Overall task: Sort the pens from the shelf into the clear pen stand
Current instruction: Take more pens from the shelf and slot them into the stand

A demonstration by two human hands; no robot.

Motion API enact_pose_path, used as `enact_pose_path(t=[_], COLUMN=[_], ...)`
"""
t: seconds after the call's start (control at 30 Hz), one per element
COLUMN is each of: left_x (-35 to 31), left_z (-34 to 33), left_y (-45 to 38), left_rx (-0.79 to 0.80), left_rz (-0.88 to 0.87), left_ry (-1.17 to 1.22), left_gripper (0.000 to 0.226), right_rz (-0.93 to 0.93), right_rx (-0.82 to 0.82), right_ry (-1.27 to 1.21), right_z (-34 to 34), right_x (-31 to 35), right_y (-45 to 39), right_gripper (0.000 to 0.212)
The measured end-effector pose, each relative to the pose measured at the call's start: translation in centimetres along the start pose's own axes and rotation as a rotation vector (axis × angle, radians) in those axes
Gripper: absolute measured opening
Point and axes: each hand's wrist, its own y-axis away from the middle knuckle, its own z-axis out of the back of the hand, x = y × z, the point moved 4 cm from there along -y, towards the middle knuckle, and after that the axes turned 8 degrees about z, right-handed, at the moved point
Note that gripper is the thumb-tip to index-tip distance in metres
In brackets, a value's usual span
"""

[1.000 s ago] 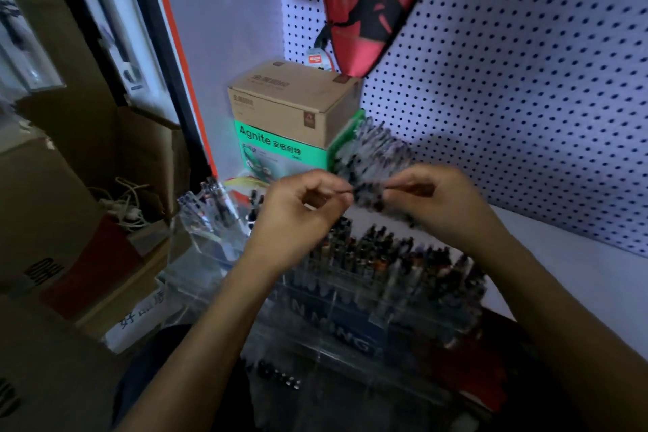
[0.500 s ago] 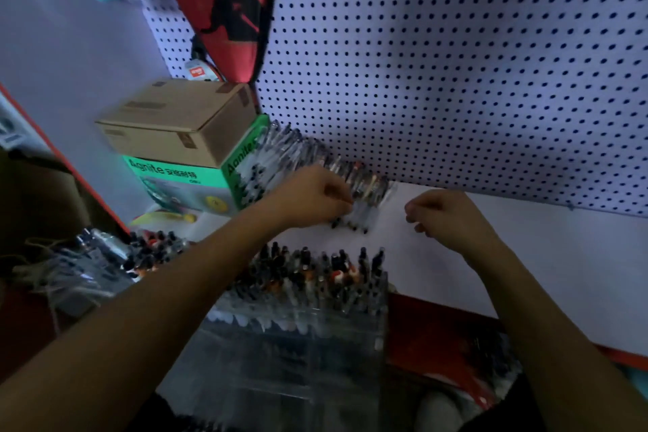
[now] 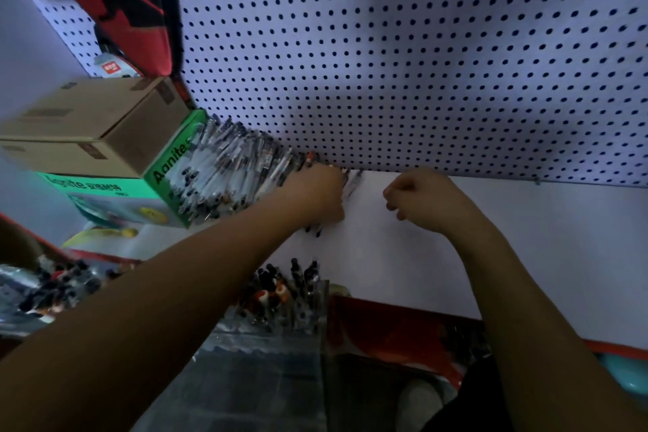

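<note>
A white pegboard backs the white shelf. The pile of pens leans on a green box. The clear pen stand sits nearer. The left hand reaches the pile's right end, fingers hidden. The right hand curls its fingers, empty.

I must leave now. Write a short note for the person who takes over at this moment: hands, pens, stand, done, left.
Left hand: on the right end of the pen pile on the white shelf; whether it grips pens is hidden.
Right hand: curled, apparently empty, beside the pile.
Clear pen stand: below the shelf edge, already holding many pens.
Left: most of the pile, leaning on the green box.
</note>
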Motion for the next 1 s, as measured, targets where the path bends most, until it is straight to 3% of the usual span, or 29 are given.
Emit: enact_pose_path(t=[0.3, 0.4, 0.53, 0.63, 0.87, 1.0], left_x=[-1.0, 0.0, 1.7, 2.5, 5.2, 7.8], left_z=[-0.4, -0.1, 1.4, 2.5, 3.5, 4.4], left_y=[0.0, -0.1, 1.5, 3.6, 8.0, 11.1], left_rx=[0.009, 0.089, 0.174, 0.199, 0.214, 0.095], left_rz=[-0.025, 0.007, 0.048, -0.006, -0.102, -0.104], left_ry=[-0.069, 0.160, 0.555, 0.742, 0.831, 0.881], left_gripper=[0.020, 0.030, 0.020, 0.030, 0.026, 0.028], right_rz=[-0.078, -0.117, -0.120, -0.067, 0.071, 0.125], right_rx=[-0.058, -0.041, -0.082, -0.078, -0.067, -0.125], right_ry=[-0.163, -0.267, -0.437, -0.575, -0.794, -0.826], right_z=[0.5, 0.6, 0.8, 0.3, -1.7, -3.1], right_x=[-0.5, -0.2, 0.1, 1.2, 5.4, 8.0], right_y=[-0.3, 0.1, 0.7, 1.0, 2.1, 3.2], right_gripper=[0.029, 0.022, 0.014, 0.009, 0.020, 0.017])
